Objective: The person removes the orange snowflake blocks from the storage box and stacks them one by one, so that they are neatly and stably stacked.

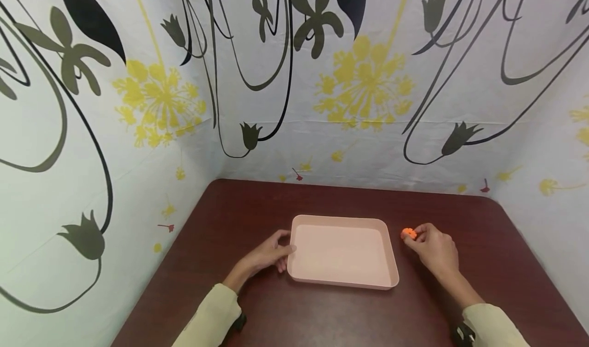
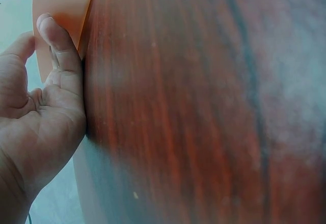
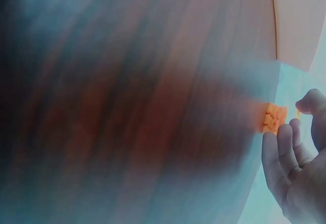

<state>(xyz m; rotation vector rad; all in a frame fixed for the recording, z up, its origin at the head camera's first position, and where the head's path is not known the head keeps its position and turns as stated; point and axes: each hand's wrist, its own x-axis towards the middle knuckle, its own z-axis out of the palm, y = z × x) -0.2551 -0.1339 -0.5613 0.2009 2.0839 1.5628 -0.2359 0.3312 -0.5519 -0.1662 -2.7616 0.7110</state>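
A shallow pink rectangular tray lies on the dark red-brown table, with nothing in it. My left hand grips its left side, the thumb over the rim and the other fingers outside the wall. The left wrist view shows that hand against part of the tray. To the right of the tray, my right hand pinches a small orange toothed piece, like a gear, between thumb and fingertips. From the right wrist, blocky teeth show on the orange piece by the fingertips.
The table reaches back to a white cloth wall printed with flowers and stems. Similar cloth stands along the left and right sides. A tray corner shows at the upper right of the right wrist view.
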